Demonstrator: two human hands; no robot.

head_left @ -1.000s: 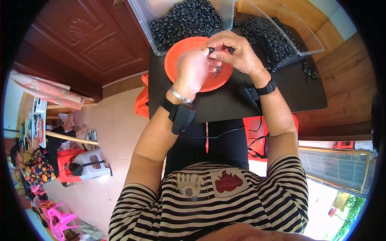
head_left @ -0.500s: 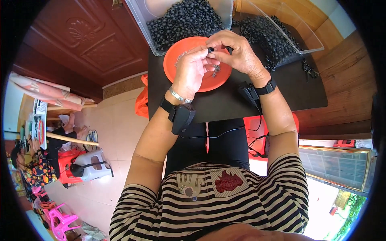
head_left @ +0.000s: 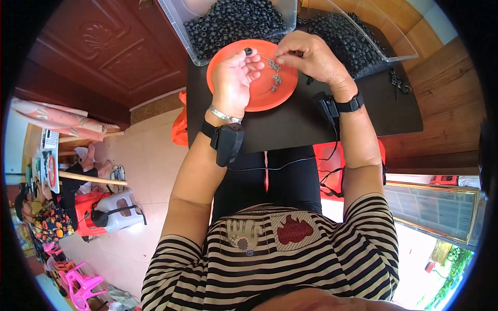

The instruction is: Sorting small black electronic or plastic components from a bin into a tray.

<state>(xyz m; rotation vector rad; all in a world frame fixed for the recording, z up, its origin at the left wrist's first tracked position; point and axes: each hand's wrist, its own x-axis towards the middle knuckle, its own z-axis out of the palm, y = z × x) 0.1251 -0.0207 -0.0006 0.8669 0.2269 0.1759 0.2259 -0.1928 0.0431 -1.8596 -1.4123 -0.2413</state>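
Note:
Over the left part of an orange-red plate (head_left: 259, 101), my left hand (head_left: 231, 80) is turned palm up. Its thumb and forefinger pinch a small black ring-shaped part (head_left: 248, 52), while the other fingers curl loosely. Small silvery metal pieces (head_left: 276, 80) lie scattered on the plate. Above the plate's right side is my right hand (head_left: 316, 59), thumb and forefinger nearly together. Something dark shows behind those fingers, but what they hold is too small to make out. The two hands are apart.
Behind the plate stands a clear plastic bin (head_left: 189, 44) full of black ring-shaped parts. More black parts (head_left: 353, 49) fill a clear container at the right, near small scissors (head_left: 399, 83). A cable (head_left: 280, 168) hangs between my wrist devices. Another person (head_left: 49, 223) sits at far left.
My hands have drawn apart: the left moved slightly left with the black part, the right moved right. More of the metal pieces on the plate now shows between them.

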